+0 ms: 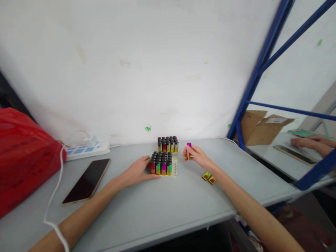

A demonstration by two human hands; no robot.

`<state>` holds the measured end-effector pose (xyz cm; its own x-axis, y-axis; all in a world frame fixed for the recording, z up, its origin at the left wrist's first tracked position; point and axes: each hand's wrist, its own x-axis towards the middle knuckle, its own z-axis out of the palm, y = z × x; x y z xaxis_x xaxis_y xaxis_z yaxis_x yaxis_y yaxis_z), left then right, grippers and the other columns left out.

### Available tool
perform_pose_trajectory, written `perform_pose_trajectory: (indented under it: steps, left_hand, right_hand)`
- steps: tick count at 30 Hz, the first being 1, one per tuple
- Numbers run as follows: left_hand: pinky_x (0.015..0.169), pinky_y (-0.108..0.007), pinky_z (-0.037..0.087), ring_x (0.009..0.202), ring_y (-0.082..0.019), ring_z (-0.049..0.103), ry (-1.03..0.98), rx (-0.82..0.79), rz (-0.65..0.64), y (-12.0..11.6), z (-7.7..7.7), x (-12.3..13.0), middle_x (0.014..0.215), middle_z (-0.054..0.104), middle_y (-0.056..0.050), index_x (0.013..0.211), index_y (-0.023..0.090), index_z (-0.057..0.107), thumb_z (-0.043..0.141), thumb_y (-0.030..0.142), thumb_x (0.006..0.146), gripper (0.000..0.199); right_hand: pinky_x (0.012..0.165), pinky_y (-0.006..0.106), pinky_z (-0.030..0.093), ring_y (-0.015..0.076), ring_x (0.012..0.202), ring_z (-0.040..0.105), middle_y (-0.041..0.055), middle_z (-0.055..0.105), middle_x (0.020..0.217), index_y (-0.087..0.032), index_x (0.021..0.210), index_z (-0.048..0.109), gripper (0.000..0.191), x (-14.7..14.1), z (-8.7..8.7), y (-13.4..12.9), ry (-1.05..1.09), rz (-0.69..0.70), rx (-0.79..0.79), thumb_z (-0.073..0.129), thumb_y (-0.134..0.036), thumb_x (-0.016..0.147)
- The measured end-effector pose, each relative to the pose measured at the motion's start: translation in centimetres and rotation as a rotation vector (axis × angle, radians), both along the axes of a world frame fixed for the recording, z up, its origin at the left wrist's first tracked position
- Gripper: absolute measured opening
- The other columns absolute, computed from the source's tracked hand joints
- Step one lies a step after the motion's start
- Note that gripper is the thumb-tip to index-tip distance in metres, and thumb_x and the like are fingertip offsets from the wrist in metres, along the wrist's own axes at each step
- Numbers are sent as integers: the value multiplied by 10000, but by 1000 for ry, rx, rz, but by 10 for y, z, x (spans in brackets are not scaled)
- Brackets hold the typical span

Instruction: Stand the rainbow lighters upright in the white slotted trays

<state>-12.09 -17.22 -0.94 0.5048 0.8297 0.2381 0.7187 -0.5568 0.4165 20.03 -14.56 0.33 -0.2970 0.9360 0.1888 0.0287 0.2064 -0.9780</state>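
Note:
Rows of colourful lighters (161, 167) stand upright in a white tray (174, 168), whose right column shows bare slots. My left hand (139, 171) rests at the tray's left side, thumb along its front edge and fingers apart from the thumb. Behind it stands a second block of lighters (168, 144) with black tops. To the right, my right hand (193, 155) holds a lighter (189, 145) with a purple end between its fingers, above the table. Two gold-coloured lighters (209, 177) lie near my right forearm.
A phone (87, 181) lies at the left, with a white power strip (88, 150) and cable behind it. A red bag (26, 157) fills the far left. Blue shelf posts (249, 87) rise at the right, before a cardboard box (262, 128) and another person's hands (312, 142).

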Motion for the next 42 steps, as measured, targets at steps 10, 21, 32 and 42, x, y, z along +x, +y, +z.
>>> perform_pose_trajectory:
  steps: [10, 21, 32, 42]
  left_hand:
    - [1029, -484, 555, 1157, -376, 669, 24, -40, -7, 0, 3, -3, 1236, 713, -140, 1169, 202, 725, 798, 735, 764, 674]
    - [1043, -470, 554, 1150, -363, 669, 34, -23, -14, -2, 2, -4, 1234, 711, -136, 1175, 200, 720, 784, 745, 780, 676]
    - [1011, -482, 564, 1120, -359, 673, 12, -22, -20, -3, 2, -3, 1211, 709, -134, 1139, 218, 718, 792, 717, 786, 616]
    - [1018, -496, 571, 1139, -374, 673, 12, -31, 7, -4, 1, -3, 1223, 712, -128, 1135, 248, 718, 822, 711, 747, 613]
  right_hand:
    - [434, 234, 193, 80, 482, 256, -79, 310, 549, -240, 638, 400, 727, -23, -4, -12, -74, -59, 25, 545, -933, 806]
    - [438, 246, 162, 91, 460, 174, -83, 235, 512, -251, 602, 373, 553, -34, -11, -12, -102, -86, -149, 410, -662, 969]
    - [756, 324, 526, 176, 772, 613, 8, 647, 833, -219, 1033, 618, 464, -24, -18, -4, -180, 57, 310, 516, -672, 1023]
    - [816, 378, 589, 233, 904, 746, 73, 786, 1001, -235, 1181, 543, 204, -21, -20, -7, -436, 52, 453, 557, -393, 1054]
